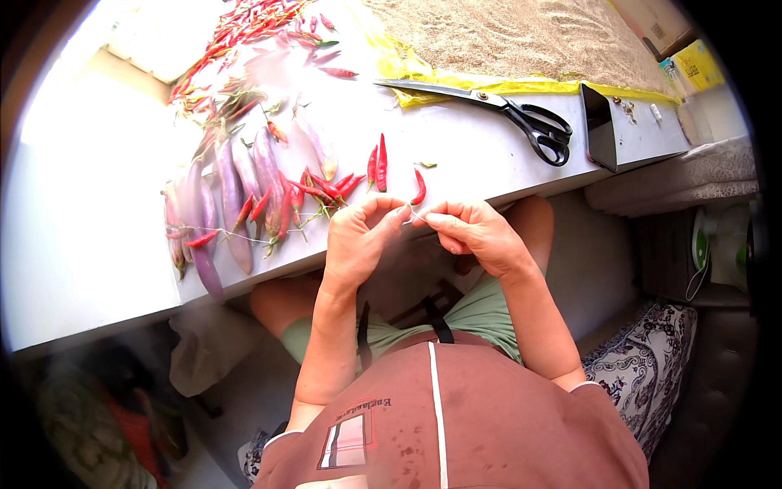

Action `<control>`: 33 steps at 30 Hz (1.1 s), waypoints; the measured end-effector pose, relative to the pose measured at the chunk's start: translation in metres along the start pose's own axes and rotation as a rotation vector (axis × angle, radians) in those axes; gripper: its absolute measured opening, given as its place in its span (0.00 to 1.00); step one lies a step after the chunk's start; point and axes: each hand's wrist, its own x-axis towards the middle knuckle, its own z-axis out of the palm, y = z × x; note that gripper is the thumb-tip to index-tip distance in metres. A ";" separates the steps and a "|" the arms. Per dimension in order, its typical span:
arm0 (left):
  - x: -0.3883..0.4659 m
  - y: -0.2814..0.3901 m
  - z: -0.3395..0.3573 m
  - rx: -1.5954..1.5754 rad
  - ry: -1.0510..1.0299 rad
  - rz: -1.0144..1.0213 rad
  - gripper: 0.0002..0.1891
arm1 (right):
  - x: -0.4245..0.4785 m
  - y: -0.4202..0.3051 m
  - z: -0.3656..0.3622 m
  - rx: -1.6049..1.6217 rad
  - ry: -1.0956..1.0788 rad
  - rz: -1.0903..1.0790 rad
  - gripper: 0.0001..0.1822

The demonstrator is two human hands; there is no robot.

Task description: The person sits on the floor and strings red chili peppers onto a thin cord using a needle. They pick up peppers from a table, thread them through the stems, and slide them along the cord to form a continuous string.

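Observation:
Between thumb and forefinger, my left hand (360, 238) pinches a thin white string (417, 214) at the stem end of a red chili pepper (419, 187). That chili points up and away from me over the white table (489, 153). My right hand (479, 235) grips the string just to the right, with its fingers curled together. Left of my hands, several red chilies (321, 188) are tied along the string among long purple eggplants (229, 180). Two loose red chilies (382, 164) lie just beyond my left hand.
Large black-handled scissors (519, 113) and a dark phone (599, 125) lie on the right. Behind them, brown grains (501, 36) cover a yellow sheet (440, 73). More red chilies (244, 36) are heaped at the back left. The table's front edge runs by my wrists.

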 end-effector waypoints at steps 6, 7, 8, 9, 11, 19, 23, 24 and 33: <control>-0.003 -0.006 0.000 0.100 -0.011 0.095 0.09 | 0.005 0.014 0.002 0.517 -0.182 0.035 0.19; -0.003 -0.007 0.000 0.118 -0.010 0.118 0.09 | 0.004 0.014 0.005 0.503 -0.142 0.027 0.20; -0.003 -0.006 -0.001 0.141 -0.011 0.138 0.10 | 0.004 0.011 0.012 0.489 -0.102 0.018 0.20; -0.003 -0.004 0.000 0.162 -0.012 0.155 0.10 | 0.003 0.009 0.017 0.476 -0.061 0.013 0.21; -0.003 -0.005 0.000 0.169 -0.011 0.171 0.10 | 0.005 0.008 0.026 0.304 0.043 -0.064 0.20; -0.002 -0.007 0.007 0.203 0.072 0.192 0.08 | 0.003 0.013 0.029 -0.674 0.467 -0.389 0.13; -0.004 -0.007 0.007 0.280 0.141 0.360 0.04 | 0.006 0.013 0.028 -0.842 0.496 -0.532 0.13; -0.004 -0.009 0.008 0.238 0.158 0.369 0.04 | 0.007 0.013 0.028 -0.884 0.495 -0.568 0.13; -0.005 0.000 0.011 -0.114 0.057 0.015 0.06 | 0.010 0.009 0.032 -1.221 0.474 -0.652 0.17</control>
